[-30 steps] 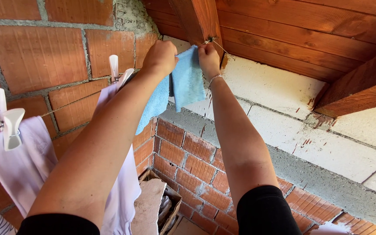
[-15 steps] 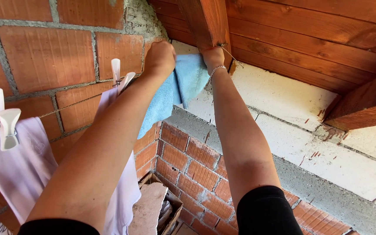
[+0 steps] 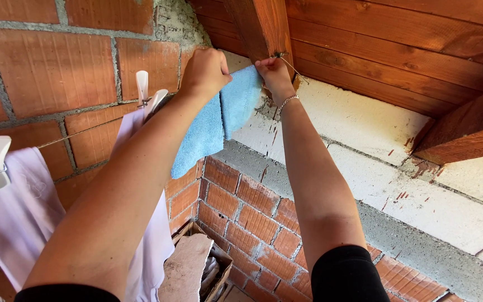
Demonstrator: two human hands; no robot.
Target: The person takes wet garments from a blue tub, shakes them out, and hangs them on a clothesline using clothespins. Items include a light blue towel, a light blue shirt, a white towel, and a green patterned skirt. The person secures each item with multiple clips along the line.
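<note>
Left hand [image 3: 205,70] and right hand [image 3: 274,75] grip blue cloth [image 3: 219,123] on line.

Both arms are bare up to short black sleeves [image 3: 346,274], and a thin silver bracelet [image 3: 288,100] circles the right wrist.

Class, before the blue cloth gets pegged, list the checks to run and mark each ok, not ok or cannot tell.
1. Blue cloth draped over the line: ok, it hangs folded down both sides.
2. Left hand grips the cloth's top edge: ok.
3. Right hand pinches the other top corner by the beam: ok.
4. Free peg in a hand: not ok, none shows.
5. Spare peg on the line: ok, just left of the cloth.
6. Line tied firmly at the beam: cannot tell.
</note>
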